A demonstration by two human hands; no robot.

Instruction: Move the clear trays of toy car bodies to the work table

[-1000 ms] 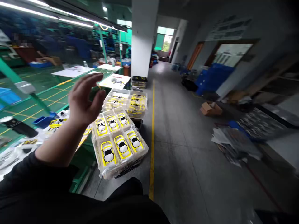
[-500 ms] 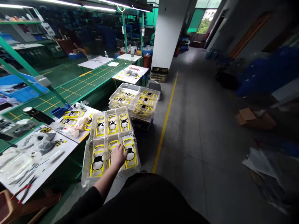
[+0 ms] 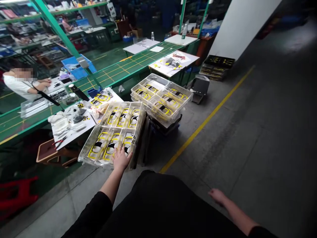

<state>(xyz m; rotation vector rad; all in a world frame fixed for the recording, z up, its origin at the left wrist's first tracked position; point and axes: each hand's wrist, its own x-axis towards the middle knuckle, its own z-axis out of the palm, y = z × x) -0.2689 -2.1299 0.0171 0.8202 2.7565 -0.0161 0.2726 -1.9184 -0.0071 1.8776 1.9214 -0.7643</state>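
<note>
My left hand [image 3: 121, 158] grips the near edge of the top clear plastic tray [image 3: 92, 154] on a stack; fingers lie over the rim. The tray holds several yellow-and-black toy car bodies [image 3: 111, 147] in moulded pockets and is tilted. My right hand [image 3: 217, 195] hangs low at the right above the grey floor, touching nothing; its fingers are mostly hidden. A second stack of like trays [image 3: 162, 98] stands just beyond.
A white work board [image 3: 73, 130] with tools and car parts lies left of the trays on the green bench [image 3: 116, 71]. A person in white [image 3: 21, 84] sits across the bench. A brown stool [image 3: 49, 153], red stool [image 3: 18, 193], yellow floor line [image 3: 205, 122], pillar [image 3: 241, 26].
My left hand came down from mid-air onto the tray's near edge. My view swung left and down; my right hand has come into sight.
</note>
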